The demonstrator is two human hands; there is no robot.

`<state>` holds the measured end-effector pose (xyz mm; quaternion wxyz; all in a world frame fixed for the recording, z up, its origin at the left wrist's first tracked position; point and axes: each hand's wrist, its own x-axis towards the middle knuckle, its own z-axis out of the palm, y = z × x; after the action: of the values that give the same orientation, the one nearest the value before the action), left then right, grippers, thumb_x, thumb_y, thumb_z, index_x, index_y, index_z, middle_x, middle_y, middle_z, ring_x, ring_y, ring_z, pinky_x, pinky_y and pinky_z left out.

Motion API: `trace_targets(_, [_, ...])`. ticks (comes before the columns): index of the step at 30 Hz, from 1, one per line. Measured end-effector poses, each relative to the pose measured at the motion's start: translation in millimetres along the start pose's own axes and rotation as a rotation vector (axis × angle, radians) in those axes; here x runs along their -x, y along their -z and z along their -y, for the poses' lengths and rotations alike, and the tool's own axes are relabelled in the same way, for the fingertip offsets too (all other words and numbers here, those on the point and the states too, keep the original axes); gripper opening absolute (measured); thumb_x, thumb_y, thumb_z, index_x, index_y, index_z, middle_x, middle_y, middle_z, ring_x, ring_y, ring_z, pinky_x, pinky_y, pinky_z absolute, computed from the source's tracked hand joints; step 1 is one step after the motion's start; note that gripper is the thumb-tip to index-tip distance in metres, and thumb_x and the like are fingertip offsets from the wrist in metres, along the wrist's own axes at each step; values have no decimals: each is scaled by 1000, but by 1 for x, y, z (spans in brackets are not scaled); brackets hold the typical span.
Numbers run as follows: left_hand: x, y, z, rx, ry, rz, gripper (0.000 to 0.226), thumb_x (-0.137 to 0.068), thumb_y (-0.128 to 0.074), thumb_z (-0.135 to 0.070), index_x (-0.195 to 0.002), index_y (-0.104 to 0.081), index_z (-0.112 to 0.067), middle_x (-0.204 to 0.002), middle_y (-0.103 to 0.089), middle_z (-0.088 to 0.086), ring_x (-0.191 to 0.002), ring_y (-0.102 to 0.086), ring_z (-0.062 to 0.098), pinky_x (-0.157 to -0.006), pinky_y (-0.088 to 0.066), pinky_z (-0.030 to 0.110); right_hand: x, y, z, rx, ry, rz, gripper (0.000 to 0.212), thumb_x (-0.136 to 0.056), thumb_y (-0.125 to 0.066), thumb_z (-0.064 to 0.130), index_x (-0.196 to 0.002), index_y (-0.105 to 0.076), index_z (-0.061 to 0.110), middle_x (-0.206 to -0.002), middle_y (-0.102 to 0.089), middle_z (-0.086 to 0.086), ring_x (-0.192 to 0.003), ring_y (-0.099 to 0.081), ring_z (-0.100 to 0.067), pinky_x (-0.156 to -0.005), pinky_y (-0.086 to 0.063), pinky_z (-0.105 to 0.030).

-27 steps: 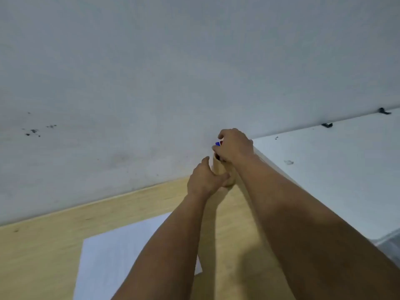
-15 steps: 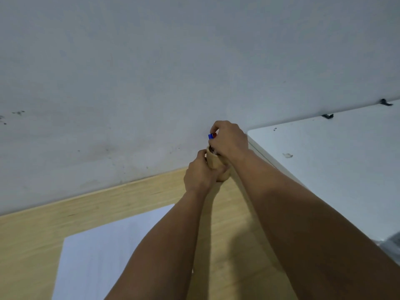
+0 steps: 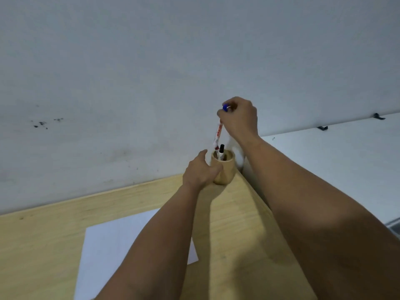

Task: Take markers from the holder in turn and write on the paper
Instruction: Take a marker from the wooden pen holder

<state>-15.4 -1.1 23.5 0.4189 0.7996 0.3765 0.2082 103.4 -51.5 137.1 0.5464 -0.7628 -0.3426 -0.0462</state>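
A round wooden holder stands at the far right corner of the wooden desk, against the wall. My left hand grips its left side. My right hand is raised above the holder, pinched on the top of a white marker with red print; the marker's lower end hangs just above the holder's rim. A blue cap shows at my right fingertips. A black-capped marker stands inside the holder. White paper lies on the desk, partly under my left forearm.
A grey wall rises right behind the desk. A white surface adjoins the desk on the right, with two small black clips at its far edge.
My right hand has risen from the holder's mouth, drawing the red-printed marker up and almost out. My left hand has stayed on the holder.
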Motion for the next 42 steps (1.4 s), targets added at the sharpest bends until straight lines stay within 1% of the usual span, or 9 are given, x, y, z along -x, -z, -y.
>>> trace_targets(6, [36,86,-10,-3,-13,-165,50,-94,-53,-33,-142,-58,-22,-134,-68,5,-122,-63,26,-105,-49,44,32,1,48,-363,-55,87,31,-98,-70,6,-128,-75,10,-89,-73,-1,-86,-80,-28,-86,-64,-34])
trace_targets(9, [64,126,-3,17,-11,-261,41,-96,-48,-38,-128,-67,-19,-122,-72,3,-115,-66,26,-103,-50,41,76,-14,64,-510,-144,265,9,-96,-78,7,-104,-79,11,-80,-72,-3,-70,-74,-19,-69,-59,-29])
trace_targets(11, [86,150,8,80,4,-324,53,-93,-44,-58,-108,-71,-15,-107,-76,3,-103,-71,27,-98,-54,45,111,-25,73,-553,-179,417,6,-98,-77,13,-94,-80,15,-83,-73,-4,-71,-69,-17,-65,-54,-28])
trace_targets(13, [110,172,25,129,16,-372,69,-91,-40,-71,-94,-71,-9,-90,-77,4,-88,-74,26,-91,-57,46,142,-39,79,-517,-193,583,9,-102,-73,19,-101,-81,15,-92,-74,-4,-74,-69,-16,-61,-54,-25])
trace_targets(18, [155,209,71,70,89,-375,74,-95,-40,-73,-66,-61,-8,-66,-66,4,-65,-59,26,-73,-52,37,203,-72,88,-489,-264,896,22,-97,-75,3,-118,-81,1,-87,-72,-10,-75,-69,-19,-62,-58,-26])
trace_targets(25, [185,250,123,64,88,-355,52,-103,-47,-49,-77,-63,-6,-72,-47,12,-68,-44,22,-67,-41,35,242,-108,106,-472,-242,1085,21,-95,-81,8,-115,-79,4,-96,-81,-13,-80,-76,-21,-74,-65,-29])
trace_targets(30, [189,265,138,111,107,-356,51,-101,-49,-52,-73,-56,-10,-69,-46,10,-64,-41,21,-64,-40,34,250,-134,115,-438,-184,1115,24,-97,-81,17,-115,-80,1,-96,-84,-9,-74,-74,-14,-69,-62,-25])
trace_targets(37, [172,276,147,44,118,-314,38,-101,-48,-29,-70,-50,-8,-69,-39,12,-66,-33,23,-64,-31,36,245,-162,107,-522,-200,1111,11,-96,-81,11,-102,-81,2,-90,-82,-7,-69,-71,-11,-63,-57,-21])
trace_targets(42, [162,312,172,-113,162,-558,54,-102,-49,-36,-52,-41,-17,-45,-38,-8,-50,-36,20,-61,-31,31,234,-164,69,-308,-142,1064,22,-92,-85,7,-107,-79,-8,-79,-80,-5,-65,-69,-13,-60,-54,-22])
